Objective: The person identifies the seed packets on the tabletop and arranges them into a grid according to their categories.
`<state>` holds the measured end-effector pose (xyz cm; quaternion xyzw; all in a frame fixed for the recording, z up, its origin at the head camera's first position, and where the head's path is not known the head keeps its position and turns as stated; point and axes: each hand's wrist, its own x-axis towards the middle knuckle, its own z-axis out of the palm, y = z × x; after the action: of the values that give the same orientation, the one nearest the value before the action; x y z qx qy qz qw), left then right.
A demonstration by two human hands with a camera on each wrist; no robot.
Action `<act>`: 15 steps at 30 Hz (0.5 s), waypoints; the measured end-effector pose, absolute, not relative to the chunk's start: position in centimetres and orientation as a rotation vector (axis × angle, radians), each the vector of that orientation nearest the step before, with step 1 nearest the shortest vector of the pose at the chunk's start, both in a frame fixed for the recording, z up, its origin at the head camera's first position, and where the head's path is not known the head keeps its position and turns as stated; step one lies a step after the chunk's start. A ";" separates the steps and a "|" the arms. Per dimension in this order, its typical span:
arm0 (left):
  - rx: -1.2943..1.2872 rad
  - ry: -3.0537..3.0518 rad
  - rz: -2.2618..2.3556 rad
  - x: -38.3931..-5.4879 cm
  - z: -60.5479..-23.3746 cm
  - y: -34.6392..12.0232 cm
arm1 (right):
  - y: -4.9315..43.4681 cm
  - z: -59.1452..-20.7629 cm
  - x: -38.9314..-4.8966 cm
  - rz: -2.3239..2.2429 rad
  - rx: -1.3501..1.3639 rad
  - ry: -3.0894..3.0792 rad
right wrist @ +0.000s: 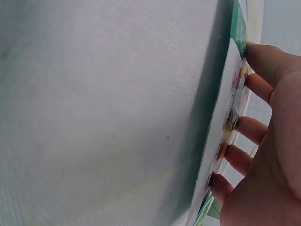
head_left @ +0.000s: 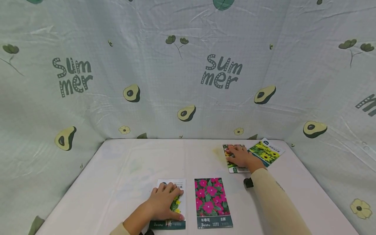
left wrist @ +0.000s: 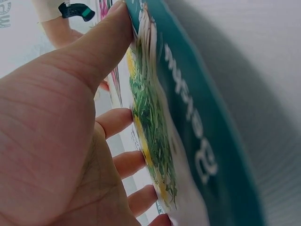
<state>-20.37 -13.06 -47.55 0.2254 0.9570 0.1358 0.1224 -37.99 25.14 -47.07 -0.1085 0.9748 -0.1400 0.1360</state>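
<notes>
My left hand [head_left: 163, 202] rests spread on a white seed packet [head_left: 182, 209] with yellow flowers and a dark green lower band, lying flat on the table. In the left wrist view the thumb and fingertips press on the face of this packet [left wrist: 155, 122]. Farther back on the right, my right hand [head_left: 241, 157] lies on another seed packet [head_left: 233, 169] with a colourful picture, its fingertips touching the printed face in the right wrist view. Between the hands, nearer the front, a seed packet with pink flowers [head_left: 210, 197] lies untouched.
A seed packet with yellow daisy-like flowers [head_left: 265, 151] lies slanted at the back right corner, just beside the right hand. The white table [head_left: 141, 163] is bordered by a hanging printed cloth [head_left: 152, 71] behind and at both sides. A black wrist device [head_left: 248, 182] is at the right sleeve.
</notes>
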 end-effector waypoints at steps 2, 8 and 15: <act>0.659 2.795 0.398 -20.4 -47.6 -13.0 | 25.2 -47.0 -38.0 -0.405 -0.311 2.822; 0.659 2.792 0.398 -20.3 -47.5 -13.0 | 25.0 -46.9 -37.9 -0.395 -0.295 2.818; 0.642 2.767 0.382 -20.3 -46.7 -13.0 | 24.7 -46.4 -37.6 -0.426 -0.294 2.805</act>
<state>-20.32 -13.04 -46.75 0.2218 0.9563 0.1320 0.1373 -37.58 24.71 -46.44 -0.1019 0.9732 -0.1477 0.1441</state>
